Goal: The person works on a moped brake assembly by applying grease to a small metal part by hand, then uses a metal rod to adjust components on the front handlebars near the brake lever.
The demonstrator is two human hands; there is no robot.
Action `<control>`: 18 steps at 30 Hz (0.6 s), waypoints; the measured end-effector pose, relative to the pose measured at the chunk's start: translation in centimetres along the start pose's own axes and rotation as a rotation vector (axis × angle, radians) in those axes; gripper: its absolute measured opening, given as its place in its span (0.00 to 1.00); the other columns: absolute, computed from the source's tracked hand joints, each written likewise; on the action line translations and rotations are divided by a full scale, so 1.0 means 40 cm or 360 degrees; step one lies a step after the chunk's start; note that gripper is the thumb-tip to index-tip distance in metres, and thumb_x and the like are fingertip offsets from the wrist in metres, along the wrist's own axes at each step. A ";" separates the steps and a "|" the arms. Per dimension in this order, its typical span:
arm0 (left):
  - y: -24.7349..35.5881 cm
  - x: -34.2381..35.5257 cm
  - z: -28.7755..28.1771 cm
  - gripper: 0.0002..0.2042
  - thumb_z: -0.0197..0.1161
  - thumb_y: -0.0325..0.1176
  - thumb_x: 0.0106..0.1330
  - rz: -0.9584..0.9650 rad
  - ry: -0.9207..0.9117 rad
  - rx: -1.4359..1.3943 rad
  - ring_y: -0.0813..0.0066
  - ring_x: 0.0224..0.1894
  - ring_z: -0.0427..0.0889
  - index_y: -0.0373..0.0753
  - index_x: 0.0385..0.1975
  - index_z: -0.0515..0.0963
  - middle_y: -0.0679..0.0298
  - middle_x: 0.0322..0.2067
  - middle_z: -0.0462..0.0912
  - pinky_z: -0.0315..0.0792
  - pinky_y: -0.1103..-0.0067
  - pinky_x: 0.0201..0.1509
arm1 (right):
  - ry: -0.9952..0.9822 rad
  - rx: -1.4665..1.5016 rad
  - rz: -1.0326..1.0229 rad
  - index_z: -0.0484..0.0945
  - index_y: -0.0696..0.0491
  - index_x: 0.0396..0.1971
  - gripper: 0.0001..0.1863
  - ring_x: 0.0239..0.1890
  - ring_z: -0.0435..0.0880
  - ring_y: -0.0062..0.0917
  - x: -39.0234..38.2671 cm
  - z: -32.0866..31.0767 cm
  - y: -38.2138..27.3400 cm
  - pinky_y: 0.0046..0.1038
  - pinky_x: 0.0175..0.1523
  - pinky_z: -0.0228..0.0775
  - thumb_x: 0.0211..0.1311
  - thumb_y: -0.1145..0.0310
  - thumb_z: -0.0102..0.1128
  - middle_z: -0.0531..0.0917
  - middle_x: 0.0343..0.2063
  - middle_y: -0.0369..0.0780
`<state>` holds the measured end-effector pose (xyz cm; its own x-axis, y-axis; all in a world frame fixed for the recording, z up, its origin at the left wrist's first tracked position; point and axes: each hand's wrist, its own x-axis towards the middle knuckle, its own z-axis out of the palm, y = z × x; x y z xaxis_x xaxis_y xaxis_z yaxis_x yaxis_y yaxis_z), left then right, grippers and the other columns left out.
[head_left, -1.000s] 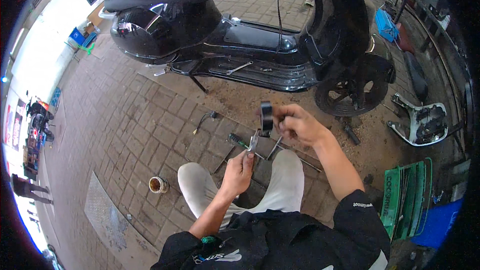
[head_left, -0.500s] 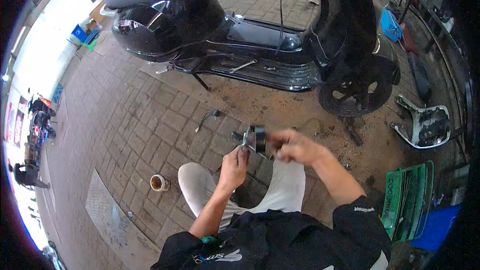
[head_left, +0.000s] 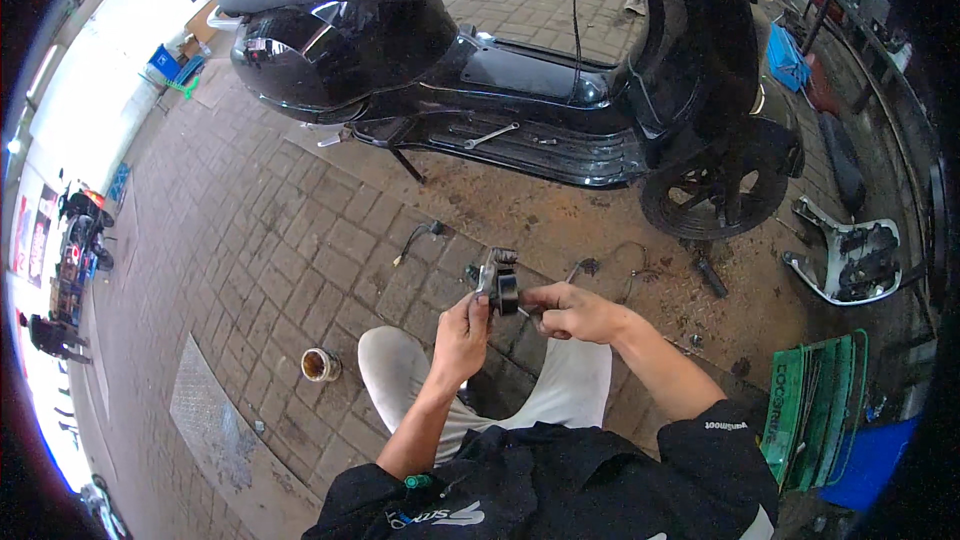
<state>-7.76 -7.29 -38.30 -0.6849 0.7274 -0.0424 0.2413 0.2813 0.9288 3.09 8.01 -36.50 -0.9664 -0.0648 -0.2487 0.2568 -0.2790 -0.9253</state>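
My left hand (head_left: pixel 458 345) grips a silver metal part (head_left: pixel 487 275), held upright between my knees, with a dark round black piece (head_left: pixel 507 292) against its right side. My right hand (head_left: pixel 575 315) is beside the black piece, index finger reaching toward it and the other fingers curled; whether it holds a thin tool is unclear. Behind both hands stands a black scooter (head_left: pixel 400 70), with a wrench (head_left: pixel 490 135) lying on its footboard. A cable with a connector (head_left: pixel 420 238) lies on the paving beyond my hands. Tools under the held parts are mostly hidden.
An open tin (head_left: pixel 320 365) sits left of my knees, near a metal plate (head_left: pixel 215 415). A removed panel (head_left: pixel 845 255), green crate (head_left: pixel 810 410) and blue bin (head_left: pixel 870 460) are at the right. Another person (head_left: pixel 55 335) is by parked motorbikes (head_left: pixel 85 230) at far left.
The black piece has moved down and left against the silver part. My left hand shifted slightly left; my right hand moved down, its fingers now lower beside the parts.
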 end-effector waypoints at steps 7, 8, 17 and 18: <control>0.005 -0.028 0.035 0.15 0.42 0.37 0.62 0.0114 -0.0142 0.0192 0.58 0.13 0.64 0.31 0.22 0.66 0.53 0.10 0.64 0.59 0.71 0.19 | 0.0059 -0.0230 -0.0235 0.68 0.58 0.43 0.21 0.14 0.60 0.10 -0.006 -0.066 -0.104 0.13 0.18 0.51 0.44 0.74 0.42 0.67 0.14 0.29; 0.016 -0.030 0.039 0.15 0.42 0.36 0.62 0.0024 -0.0184 0.0116 0.57 0.13 0.63 0.31 0.21 0.65 0.53 0.10 0.64 0.58 0.70 0.20 | 0.0089 -0.0100 -0.0214 0.69 0.58 0.42 0.20 0.13 0.60 0.10 -0.001 -0.083 -0.101 0.13 0.17 0.50 0.44 0.74 0.42 0.66 0.14 0.29; 0.035 -0.056 0.008 0.16 0.41 0.38 0.62 -0.0028 -0.0234 -0.0164 0.70 0.13 0.62 0.32 0.18 0.65 0.59 0.10 0.64 0.58 0.75 0.19 | 0.0340 0.0331 0.0097 0.66 0.59 0.44 0.22 0.13 0.58 0.11 0.021 -0.059 0.041 0.14 0.17 0.49 0.43 0.74 0.44 0.64 0.13 0.30; 0.023 -0.049 0.001 0.16 0.42 0.37 0.62 -0.0019 -0.0162 -0.0120 0.73 0.13 0.62 0.33 0.18 0.65 0.62 0.10 0.64 0.58 0.76 0.18 | 0.0316 0.0241 0.0105 0.66 0.59 0.44 0.22 0.13 0.59 0.12 0.018 -0.033 0.049 0.14 0.17 0.49 0.43 0.74 0.44 0.64 0.13 0.30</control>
<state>-6.19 -8.43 -37.38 -0.6134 0.7849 -0.0872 0.1786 0.2454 0.9528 2.91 8.68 -38.86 -0.9230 0.0979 -0.3721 0.3002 -0.4218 -0.8555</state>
